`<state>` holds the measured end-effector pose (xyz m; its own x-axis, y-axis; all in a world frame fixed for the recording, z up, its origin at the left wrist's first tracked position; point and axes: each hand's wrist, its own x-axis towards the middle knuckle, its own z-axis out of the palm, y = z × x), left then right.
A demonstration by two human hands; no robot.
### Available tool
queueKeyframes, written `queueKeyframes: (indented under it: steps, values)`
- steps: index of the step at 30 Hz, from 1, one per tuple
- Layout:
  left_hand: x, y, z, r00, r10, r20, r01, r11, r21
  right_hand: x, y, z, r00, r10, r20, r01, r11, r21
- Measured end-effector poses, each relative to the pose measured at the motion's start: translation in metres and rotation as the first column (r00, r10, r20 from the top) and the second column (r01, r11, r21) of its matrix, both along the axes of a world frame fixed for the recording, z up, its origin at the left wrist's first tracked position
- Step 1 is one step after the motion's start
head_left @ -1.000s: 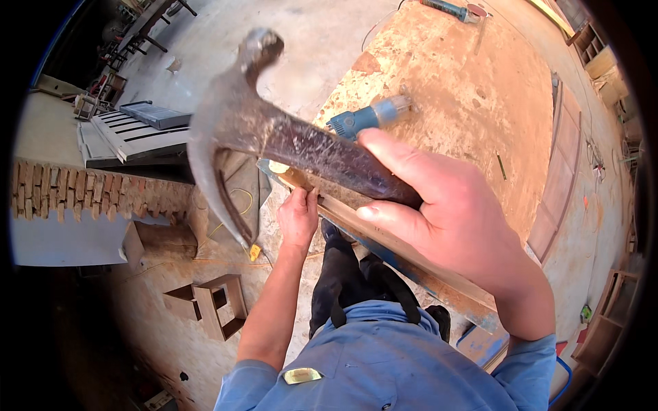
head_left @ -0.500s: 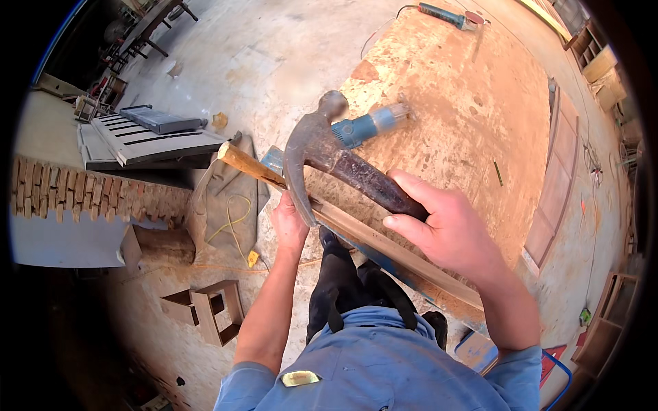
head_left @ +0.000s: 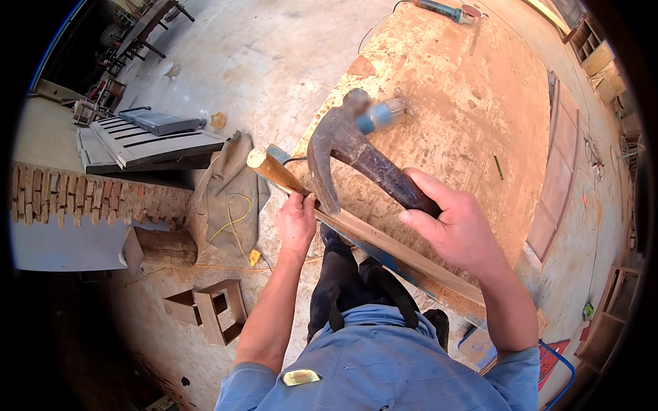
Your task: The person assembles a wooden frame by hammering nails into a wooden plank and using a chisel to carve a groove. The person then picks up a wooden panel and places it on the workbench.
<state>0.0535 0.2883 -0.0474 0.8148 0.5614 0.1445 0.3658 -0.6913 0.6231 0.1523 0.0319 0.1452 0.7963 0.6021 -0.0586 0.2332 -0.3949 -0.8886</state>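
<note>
My right hand (head_left: pixel 456 222) grips a claw hammer (head_left: pixel 363 151) by its dark handle, the head raised up and to the left. In my left hand (head_left: pixel 296 222) is a wooden-handled chisel (head_left: pixel 277 171), tilted with the handle's pale, worn end up to the left; its blade is hidden. The hammer's claw hangs just right of the chisel handle. Below both hands runs a long wooden board (head_left: pixel 404 257), lying along the near edge of a dusty work table (head_left: pixel 473 116). My left hand is at the board's left end; whether the blade touches the wood cannot be seen.
A blue power tool (head_left: pixel 380 116) lies on the table partly behind the hammer, and an angle grinder (head_left: pixel 442 10) at its far edge. A pencil-like green stick (head_left: pixel 498 168) lies to the right. Small wooden frames (head_left: pixel 219 312) and a yellow cord (head_left: pixel 236 222) are on the floor at left.
The hammer has shifted right, away from the chisel handle. My left hand and the chisel have moved slightly right, and the chisel handle stands a little steeper.
</note>
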Motion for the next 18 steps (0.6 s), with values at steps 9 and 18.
queueKeyframes:
  steps: [9, 18]
  values:
    - [-0.001, 0.004, -0.017, 0.997, -0.034, 0.076, 0.027, 0.995, 0.095, 0.000, 0.004, 0.000, 0.998, 0.043, 0.035, -0.043, 0.999, -0.002]
    - [0.002, -0.002, -0.007, 0.980, -0.127, 0.154, 0.108, 0.987, 0.121, -0.004, 0.025, 0.022, 0.948, 0.061, 0.311, -0.099, 0.989, 0.107]
